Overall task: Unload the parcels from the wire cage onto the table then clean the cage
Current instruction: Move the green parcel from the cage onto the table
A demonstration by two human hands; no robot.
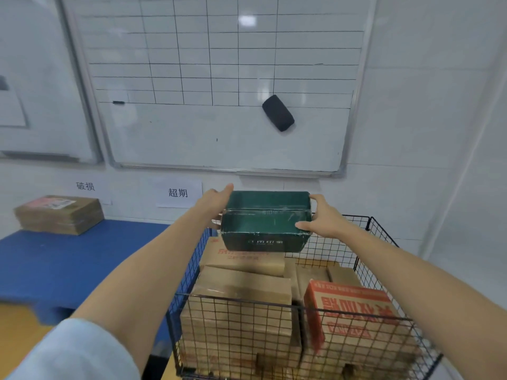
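Whiteboard-lined walls [219,78] back a sorting corner where a dark green parcel [266,223] is held clear above the wire cage [274,303], clamped at its two short ends between the left hand [216,201] and the right hand [318,218]. Its long axis is seen running side to side, level between the palms, so the blue table [68,256] lies off to the left, on the left hand's side, and a sideways swing over the cage's left wall appears to be what the coming move requires. The green parcel is shown as a shallow oblong box with scuffed, pale-worn edges, a seam along its upper face and faint lettering on the near side. Beneath it, brown cartons [241,292] and a red-printed carton [354,311] are packed in the cage, which is judged still nearly full. One brown parcel [59,215] is already set on the table's far corner, below paper wall labels [178,192].
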